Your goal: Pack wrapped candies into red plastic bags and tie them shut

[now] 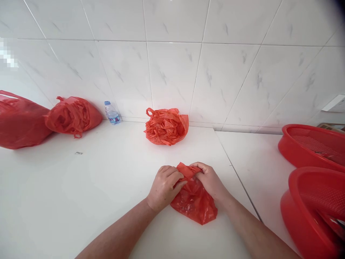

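Observation:
A thin red plastic bag (195,205) lies on the white table in front of me, its closed end toward me. My left hand (165,187) grips the bag's upper left edge between thumb and fingers. At the upper right edge, my right hand (208,178) pinches the same bag. The film between the hands is gathered and creased. Something with shiny highlights shows faintly through the plastic, but I cannot make out what it is. Farther back, a crumpled red plastic bag (165,127) rests near the wall.
A small water bottle (112,114) stands by the tiled wall. To its left are a bunched red bag (74,115) and a fuller red bag (21,122). Two red plastic baskets, one behind (293,147) and one nearer (296,216), stand at right, past a table seam.

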Available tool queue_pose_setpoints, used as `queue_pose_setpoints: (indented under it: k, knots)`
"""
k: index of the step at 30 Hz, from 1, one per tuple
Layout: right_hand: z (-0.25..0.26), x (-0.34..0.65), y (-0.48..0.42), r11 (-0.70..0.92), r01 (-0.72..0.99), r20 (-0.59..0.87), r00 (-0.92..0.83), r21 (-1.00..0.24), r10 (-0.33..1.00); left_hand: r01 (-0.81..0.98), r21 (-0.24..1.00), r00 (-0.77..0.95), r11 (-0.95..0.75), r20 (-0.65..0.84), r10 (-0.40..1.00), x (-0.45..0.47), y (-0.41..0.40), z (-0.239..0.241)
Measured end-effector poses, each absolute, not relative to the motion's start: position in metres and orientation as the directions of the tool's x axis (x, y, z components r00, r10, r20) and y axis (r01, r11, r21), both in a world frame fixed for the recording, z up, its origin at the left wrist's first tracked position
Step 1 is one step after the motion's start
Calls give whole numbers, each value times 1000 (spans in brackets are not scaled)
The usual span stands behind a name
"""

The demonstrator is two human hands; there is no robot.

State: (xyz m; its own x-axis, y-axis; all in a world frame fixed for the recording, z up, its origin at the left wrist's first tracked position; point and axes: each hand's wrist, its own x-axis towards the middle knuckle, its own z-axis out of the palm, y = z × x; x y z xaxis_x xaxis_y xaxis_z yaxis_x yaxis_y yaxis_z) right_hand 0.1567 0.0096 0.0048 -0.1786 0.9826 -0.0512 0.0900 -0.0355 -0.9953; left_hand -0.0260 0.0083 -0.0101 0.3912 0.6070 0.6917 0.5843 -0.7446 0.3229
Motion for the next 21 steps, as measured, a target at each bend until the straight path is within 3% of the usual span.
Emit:
queue_pose_setpoints:
  k: [5,8,11,16,21]
  knots:
    - [1,167,18,-251,-378,-151,-276,-891,949,590,307,399,-746,692,601,-31,14,-10]
    - [-7,175,26,-249,-466,-167,-211,-849,963,598,298,403,-744,691,600,-33,16,-9]
    - [-15,189,37,-179,-363,-175,-45,-914,984,618,294,360,-729,719,595,-38,17,-6]
    - [-17,218,52,-109,118,-52,407,-987,912,677,247,315,-694,755,575,-54,25,-1]
    - [-22,226,56,-121,280,16,439,-952,898,700,212,331,-682,750,573,-64,34,-1]
